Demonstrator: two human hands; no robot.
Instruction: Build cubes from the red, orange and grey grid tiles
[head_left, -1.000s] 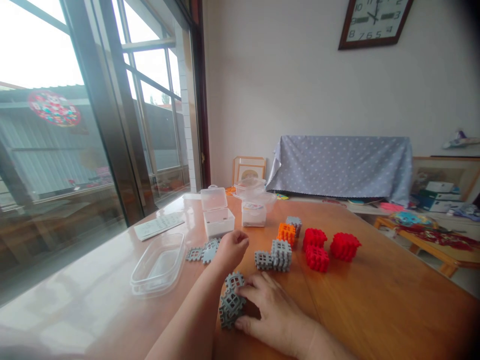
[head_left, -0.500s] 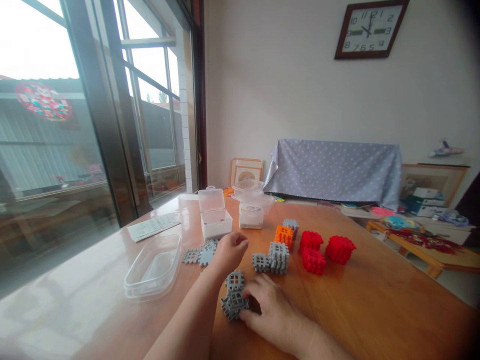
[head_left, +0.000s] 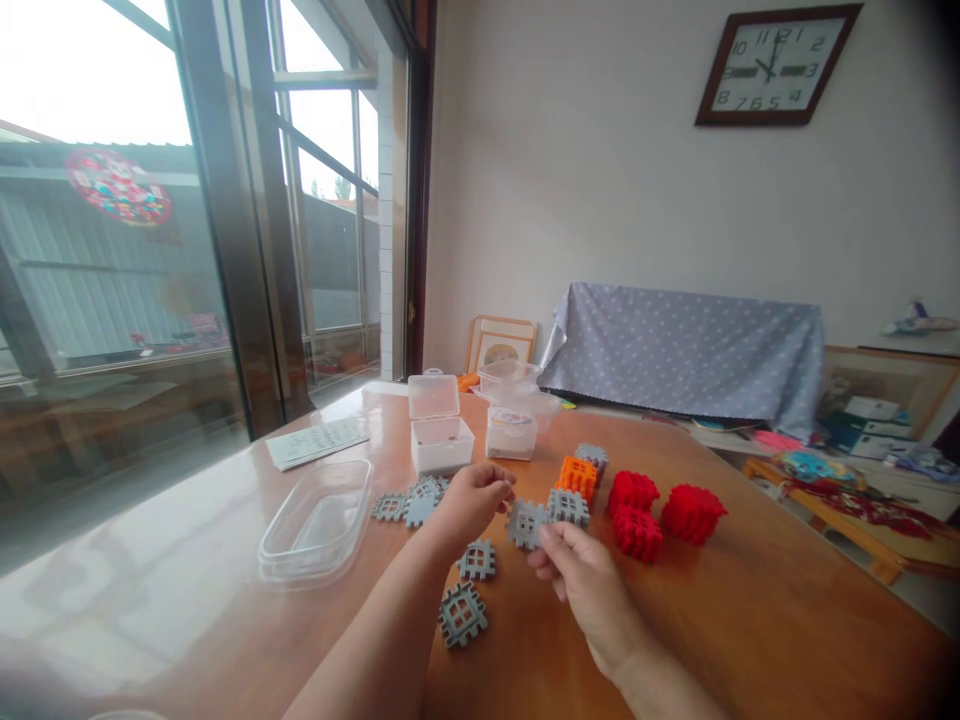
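My right hand pinches a grey interlocking block tile with a window-like grid, held above the table. Just left of that tile is my left hand, its fingers curled in; whatever may be in them is hidden. Right beside the held tile stands a stack of grey tiles. Two loose grey pieces lie below my left hand: a window tile and, nearer me, a second window tile. Beyond my left forearm, more grey tiles lie in a loose group, partly covered by the hand.
Orange tiles and several red tile stacks stand to the right. A clear plastic tray sits at left, near a paper sheet. Farther back are an open lidded box and another plastic box.
My right hand has lifted a grey tile from the near pile and carried it forward to the grey stack. My left hand has turned and its fingers now curl toward that tile.
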